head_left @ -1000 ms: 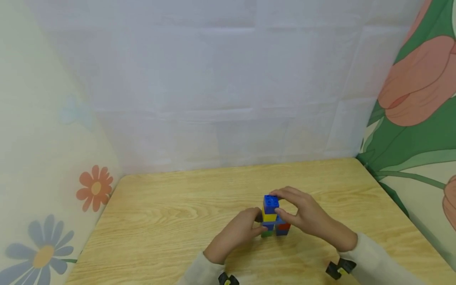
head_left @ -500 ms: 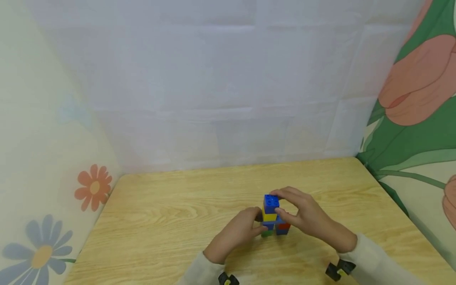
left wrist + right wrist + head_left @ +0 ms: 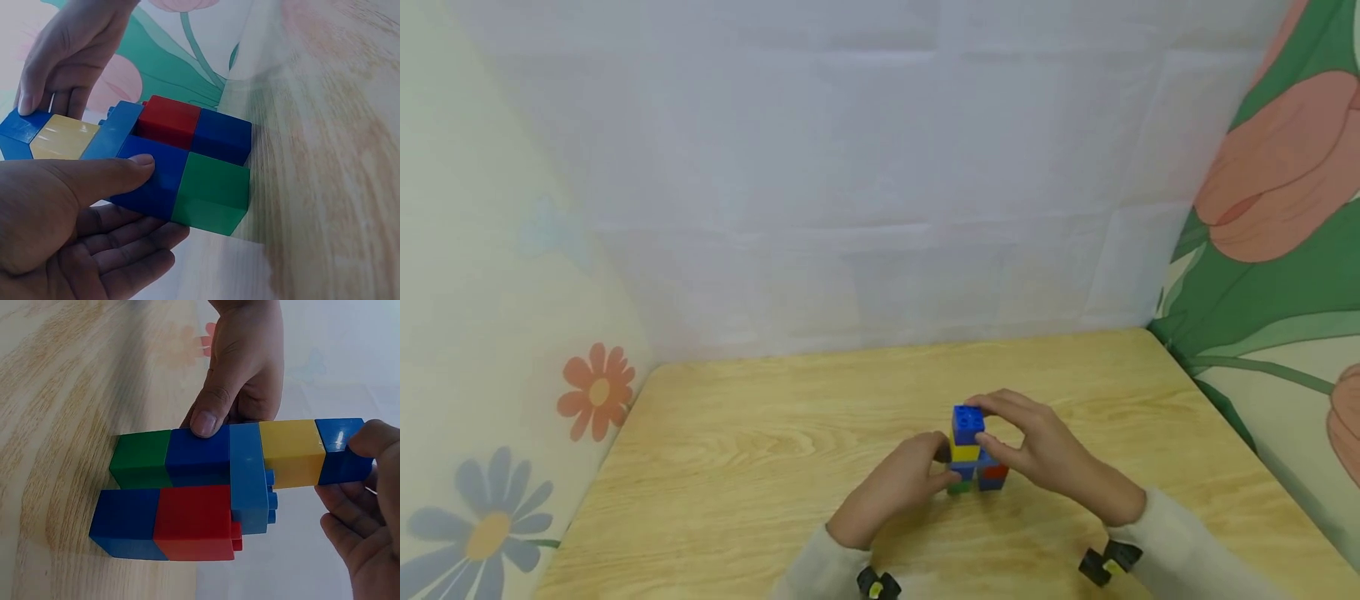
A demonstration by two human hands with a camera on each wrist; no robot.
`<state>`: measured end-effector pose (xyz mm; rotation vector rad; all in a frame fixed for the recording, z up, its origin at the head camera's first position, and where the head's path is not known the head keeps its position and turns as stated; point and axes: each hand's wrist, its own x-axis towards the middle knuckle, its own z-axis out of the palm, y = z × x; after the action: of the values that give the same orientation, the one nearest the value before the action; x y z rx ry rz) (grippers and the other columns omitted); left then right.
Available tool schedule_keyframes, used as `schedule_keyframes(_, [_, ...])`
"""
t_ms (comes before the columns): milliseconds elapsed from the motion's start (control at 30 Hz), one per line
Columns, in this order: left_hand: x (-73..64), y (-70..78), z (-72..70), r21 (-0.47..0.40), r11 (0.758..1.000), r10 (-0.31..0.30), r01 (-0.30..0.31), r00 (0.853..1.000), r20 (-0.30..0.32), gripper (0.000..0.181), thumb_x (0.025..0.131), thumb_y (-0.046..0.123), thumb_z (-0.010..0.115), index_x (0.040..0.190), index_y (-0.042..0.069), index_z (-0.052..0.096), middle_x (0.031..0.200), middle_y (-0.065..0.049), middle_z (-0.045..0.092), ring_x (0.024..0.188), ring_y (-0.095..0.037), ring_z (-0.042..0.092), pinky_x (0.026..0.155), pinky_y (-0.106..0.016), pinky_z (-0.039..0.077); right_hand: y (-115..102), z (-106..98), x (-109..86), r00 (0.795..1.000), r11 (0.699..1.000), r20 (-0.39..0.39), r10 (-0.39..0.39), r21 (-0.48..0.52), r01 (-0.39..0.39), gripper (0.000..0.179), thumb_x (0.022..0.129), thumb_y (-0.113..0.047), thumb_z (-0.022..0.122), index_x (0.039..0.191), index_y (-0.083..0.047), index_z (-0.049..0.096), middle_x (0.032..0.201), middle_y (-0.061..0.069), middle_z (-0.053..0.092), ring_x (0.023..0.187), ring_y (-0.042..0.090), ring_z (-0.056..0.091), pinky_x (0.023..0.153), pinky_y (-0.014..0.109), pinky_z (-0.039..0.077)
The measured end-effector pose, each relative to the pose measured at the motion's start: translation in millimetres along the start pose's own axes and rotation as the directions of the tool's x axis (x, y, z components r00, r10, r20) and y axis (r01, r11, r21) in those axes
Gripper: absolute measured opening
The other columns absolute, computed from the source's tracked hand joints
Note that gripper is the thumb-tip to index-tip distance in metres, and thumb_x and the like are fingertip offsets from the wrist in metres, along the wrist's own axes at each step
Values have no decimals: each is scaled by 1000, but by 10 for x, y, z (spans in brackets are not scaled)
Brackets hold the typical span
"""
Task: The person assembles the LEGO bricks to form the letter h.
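Note:
A small tower of toy building bricks stands on the wooden table, two columns side by side under a bridging light blue brick point(image 3: 248, 481). One column is a green brick point(image 3: 212, 187) below a dark blue brick point(image 3: 153, 178); the other has a red brick point(image 3: 192, 519) over a dark blue one point(image 3: 125, 519). Above the bridge sit a yellow brick point(image 3: 292, 447) and a blue top brick point(image 3: 967, 423). My left hand point(image 3: 895, 482) pinches the dark blue brick above the green one. My right hand point(image 3: 1054, 457) grips the blue top brick between thumb and fingers.
The wooden table point(image 3: 737, 467) meets a pale sheet point(image 3: 820, 183) at its far edge. Flower-painted panels rise at the left point(image 3: 482, 292) and right point(image 3: 1285, 292). Dark pieces point(image 3: 1108, 562) sit at both sleeve cuffs.

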<state>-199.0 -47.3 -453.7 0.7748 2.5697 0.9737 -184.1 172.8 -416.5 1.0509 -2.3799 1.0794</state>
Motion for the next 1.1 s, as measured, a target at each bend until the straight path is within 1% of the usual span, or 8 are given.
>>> schedule_keyframes(100, [10, 14, 18, -15, 1000, 4, -4, 1000, -1, 29, 90, 27, 71, 111, 7, 64, 106, -2, 68, 99, -18, 65, 86, -35, 53, 22, -5, -38, 1000, 1000, -3, 12, 6, -12, 45, 90, -10, 70, 133, -17, 57, 120, -4, 62, 105, 13, 62, 84, 35, 55])
schedule_keyframes(300, [-55, -13, -101, -2, 1000, 5, -5, 1000, 5, 41, 91, 34, 69, 121, 7, 62, 116, -4, 66, 108, -20, 62, 91, -38, 51, 10, -64, -38, 999, 999, 37, 24, 38, -25, 53, 93, -13, 68, 142, -18, 49, 129, -2, 59, 112, 15, 59, 90, 40, 53])
schedule_keyframes(400, [-179, 3, -218, -9, 1000, 20, -20, 1000, -22, 53, 94, 38, 65, 135, 7, 54, 131, -6, 59, 120, -25, 55, 98, -43, 47, 36, -192, -114, 998, 998, 49, 47, 41, -49, 61, 93, -12, 68, 148, -17, 41, 132, 2, 57, 118, 17, 57, 94, 44, 50])
schedule_keyframes(567, [-423, 44, -376, -18, 996, 86, -88, 991, -100, 62, 98, 50, 51, 149, 16, 39, 148, -3, 43, 136, -25, 39, 107, -49, 37, 135, -347, -324, 994, 993, -3, 114, 34, -113, 62, 93, -10, 67, 149, -18, 40, 135, 1, 56, 124, 17, 52, 100, 36, 47])
schedule_keyframes(700, [-530, 48, -364, -31, 990, 130, -136, 982, -136, 62, 99, 51, 47, 151, 21, 35, 152, 0, 38, 139, -24, 34, 110, -50, 33, 180, -271, -473, 986, 986, -15, 166, -18, -166, 56, 94, -15, 66, 145, -20, 45, 135, 0, 56, 123, 19, 52, 97, 42, 48])
schedule_keyframes(867, [-591, 58, -272, -31, 986, 156, -163, 975, -160, 58, 101, 46, 46, 151, 17, 35, 152, -1, 38, 139, -23, 35, 110, -48, 33, 179, -73, -616, 974, 972, 1, 226, -71, -225, 46, 93, -18, 68, 137, -18, 56, 133, -1, 57, 121, 24, 55, 92, 48, 51])
schedule_keyframes(967, [-604, 67, -204, -16, 986, 162, -166, 974, -157, 59, 102, 46, 44, 150, 13, 36, 151, -3, 39, 138, -25, 36, 110, -47, 34, 167, 15, -664, 968, 967, 13, 251, -58, -250, 46, 91, -16, 70, 135, -15, 58, 132, -1, 57, 120, 23, 56, 91, 46, 51])
schedule_keyframes(1100, [-601, 89, -109, -5, 984, 173, -175, 977, -122, 63, 102, 49, 40, 151, 10, 34, 152, -4, 38, 137, -25, 38, 110, -47, 34, 154, 86, -715, 972, 969, -8, 234, -73, -234, 46, 88, -12, 73, 132, -12, 60, 130, 0, 59, 117, 23, 57, 91, 44, 52])
